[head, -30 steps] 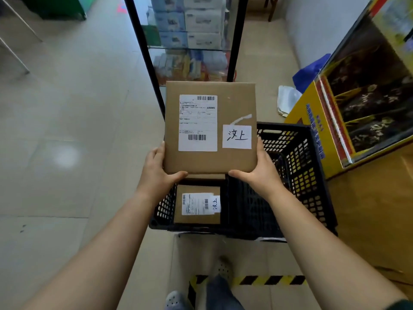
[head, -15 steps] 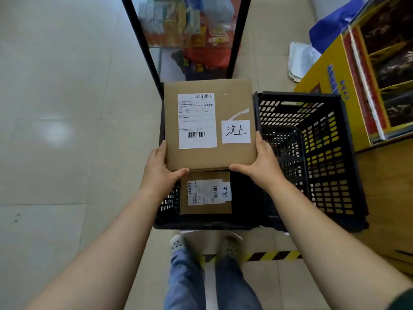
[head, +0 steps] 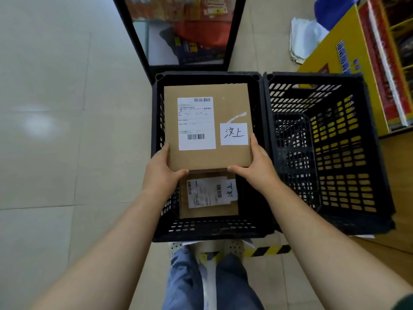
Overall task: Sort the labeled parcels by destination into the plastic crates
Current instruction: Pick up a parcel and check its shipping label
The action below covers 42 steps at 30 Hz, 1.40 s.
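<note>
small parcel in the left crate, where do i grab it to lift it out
Probably from straight above at the right edge of the small parcel: it lies flat, label up, in the left crate, with open space on that side; its left and near edges sit close to the walls, its far edge under the held parcel.

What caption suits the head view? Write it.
Left hand and right hand hold brown cardboard parcel over black plastic crate.
</note>
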{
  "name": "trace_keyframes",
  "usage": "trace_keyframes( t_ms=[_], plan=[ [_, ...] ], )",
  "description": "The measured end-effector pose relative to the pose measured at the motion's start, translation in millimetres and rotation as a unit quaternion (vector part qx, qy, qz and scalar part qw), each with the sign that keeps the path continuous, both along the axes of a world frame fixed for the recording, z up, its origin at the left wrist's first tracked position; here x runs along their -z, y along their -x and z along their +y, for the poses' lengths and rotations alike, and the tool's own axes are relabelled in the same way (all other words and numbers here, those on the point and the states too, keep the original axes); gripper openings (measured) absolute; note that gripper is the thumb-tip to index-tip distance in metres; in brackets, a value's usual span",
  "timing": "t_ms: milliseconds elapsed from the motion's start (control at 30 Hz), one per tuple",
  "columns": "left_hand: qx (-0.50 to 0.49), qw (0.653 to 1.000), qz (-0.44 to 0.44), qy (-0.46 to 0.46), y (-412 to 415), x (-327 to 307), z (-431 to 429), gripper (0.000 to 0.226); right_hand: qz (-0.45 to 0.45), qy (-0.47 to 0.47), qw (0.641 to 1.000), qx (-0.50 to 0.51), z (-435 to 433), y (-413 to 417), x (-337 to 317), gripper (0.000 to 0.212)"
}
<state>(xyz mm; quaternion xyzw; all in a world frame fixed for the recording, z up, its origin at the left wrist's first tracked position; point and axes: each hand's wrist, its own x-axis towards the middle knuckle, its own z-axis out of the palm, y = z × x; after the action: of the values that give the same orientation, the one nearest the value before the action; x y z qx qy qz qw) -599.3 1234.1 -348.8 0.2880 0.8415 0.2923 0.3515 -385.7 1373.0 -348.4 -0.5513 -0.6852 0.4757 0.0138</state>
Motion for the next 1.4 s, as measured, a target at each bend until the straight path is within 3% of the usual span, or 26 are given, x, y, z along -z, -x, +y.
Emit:
trace_keyframes(
  t_ms=[333,633,1067,1400],
  plan=[
    [-0.009,0.999,0.008,0.037,-1,40,10,0.095,-0.006,0.013,1.000,-0.016,8,1,48,0.104],
    [-0.022,0.997,0.053,0.045,-8,53,14,0.079,0.011,0.005,1.000,-0.013,9,3,57,0.100],
    [0.010,0.995,0.069,0.070,10,47,44,0.078,0.000,-0.006,1.000,-0.014,33,22,61,0.094],
    [-0.016,0.996,0.079,0.049,-2,58,41,0.082,-0.024,-0.080,0.996,-0.010,27,28,60,0.092]
  ],
)
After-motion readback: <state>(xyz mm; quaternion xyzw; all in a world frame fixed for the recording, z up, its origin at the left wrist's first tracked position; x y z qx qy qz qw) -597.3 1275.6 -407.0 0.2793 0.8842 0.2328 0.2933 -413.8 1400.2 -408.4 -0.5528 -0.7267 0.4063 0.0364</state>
